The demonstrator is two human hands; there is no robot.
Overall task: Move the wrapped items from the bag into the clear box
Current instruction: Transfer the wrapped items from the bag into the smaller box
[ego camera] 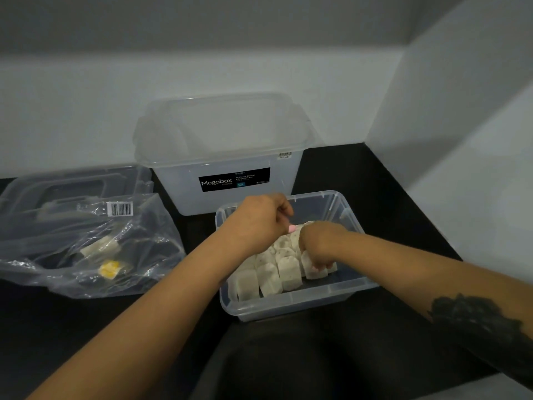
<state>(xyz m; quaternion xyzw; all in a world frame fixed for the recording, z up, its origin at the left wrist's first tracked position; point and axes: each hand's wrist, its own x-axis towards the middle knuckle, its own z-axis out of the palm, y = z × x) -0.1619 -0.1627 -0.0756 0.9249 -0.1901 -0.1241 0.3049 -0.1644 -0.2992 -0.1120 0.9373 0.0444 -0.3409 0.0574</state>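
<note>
A small clear box (291, 306) sits on the black surface in front of me, holding several pale wrapped items (271, 277) lined up in rows. My left hand (261, 219) hovers over the back of the box with fingers curled; what it pinches is hidden. My right hand (318, 245) is inside the box, fingers closed on a wrapped item (315, 271) at the right end of the rows. A crumpled clear plastic bag (86, 249) lies to the left, with a pale wrapped item (99, 246) and a yellow one (109, 268) inside.
A larger lidded Megabox container (225, 157) stands behind the small box against the white wall. A clear lid (72, 186) lies behind the bag at the left. A wall closes the right side. My dark-clothed lap is at the bottom.
</note>
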